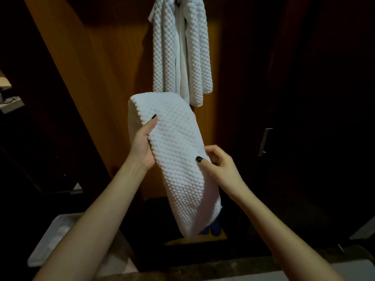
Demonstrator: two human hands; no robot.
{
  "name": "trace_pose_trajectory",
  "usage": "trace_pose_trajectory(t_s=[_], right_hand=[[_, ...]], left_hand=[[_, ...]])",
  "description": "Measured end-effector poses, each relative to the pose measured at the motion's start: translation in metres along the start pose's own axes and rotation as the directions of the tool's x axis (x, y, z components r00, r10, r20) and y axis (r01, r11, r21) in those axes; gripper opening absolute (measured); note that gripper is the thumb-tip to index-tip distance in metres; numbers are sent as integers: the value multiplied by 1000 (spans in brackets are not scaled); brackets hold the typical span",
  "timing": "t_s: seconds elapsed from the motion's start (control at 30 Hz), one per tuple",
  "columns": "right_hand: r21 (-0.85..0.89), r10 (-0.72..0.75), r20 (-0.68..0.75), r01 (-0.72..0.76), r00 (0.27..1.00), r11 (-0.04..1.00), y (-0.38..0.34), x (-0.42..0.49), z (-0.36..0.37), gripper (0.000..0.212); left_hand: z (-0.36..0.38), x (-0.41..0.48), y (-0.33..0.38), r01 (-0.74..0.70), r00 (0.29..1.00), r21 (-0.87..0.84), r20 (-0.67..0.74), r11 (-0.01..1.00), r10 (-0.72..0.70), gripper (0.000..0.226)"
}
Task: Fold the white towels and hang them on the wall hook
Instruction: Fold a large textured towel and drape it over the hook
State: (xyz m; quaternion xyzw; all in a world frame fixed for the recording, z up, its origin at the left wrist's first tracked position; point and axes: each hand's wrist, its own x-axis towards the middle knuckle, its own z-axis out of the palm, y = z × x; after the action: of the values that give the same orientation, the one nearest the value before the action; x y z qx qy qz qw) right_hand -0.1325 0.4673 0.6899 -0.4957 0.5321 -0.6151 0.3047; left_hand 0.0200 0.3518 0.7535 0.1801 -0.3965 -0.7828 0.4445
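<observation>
Below the hung waffle towel (181, 49), the left hand (144, 142) grips the folded towel (174, 155) and the right hand (219, 165) pinches its edge, keeping folds together for hanging.

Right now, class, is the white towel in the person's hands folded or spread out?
Folded. The towel forms a narrow, thick strip, doubled over at its top; left hand and right hand grip its sides.

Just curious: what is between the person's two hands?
In the head view, the folded white towel: the left hand grips its left edge, the right hand pinches its right edge.
</observation>
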Motion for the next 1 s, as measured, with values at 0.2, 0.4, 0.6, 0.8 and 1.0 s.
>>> trace_pose_trajectory(t_s=[0.2, 0.4, 0.6, 0.8, 1.0], right_hand=[[-15, 42, 94, -41, 995, 999, 6, 8, -11, 30], [211, 64, 90, -81, 994, 974, 10, 16, -4, 9], [170, 42, -18, -38, 999, 985, 15, 18, -4, 21], [109, 21, 43, -26, 999, 994, 7, 26, -18, 27], [108, 30, 165, -49, 986, 993, 0, 20, -14, 18]], left_hand=[[4, 4, 2, -1, 1000, -12, 28, 1000, 2, 26], [15, 8, 1, 10, 999, -25, 48, 1000, -9, 33], [17, 12, 3, 16, 998, -71, 62, 997, -11, 31], [19, 13, 4, 60, 998, -45, 33, 997, -58, 32], [17, 18, 10, 67, 997, 141, 21, 988, -71, 27]])
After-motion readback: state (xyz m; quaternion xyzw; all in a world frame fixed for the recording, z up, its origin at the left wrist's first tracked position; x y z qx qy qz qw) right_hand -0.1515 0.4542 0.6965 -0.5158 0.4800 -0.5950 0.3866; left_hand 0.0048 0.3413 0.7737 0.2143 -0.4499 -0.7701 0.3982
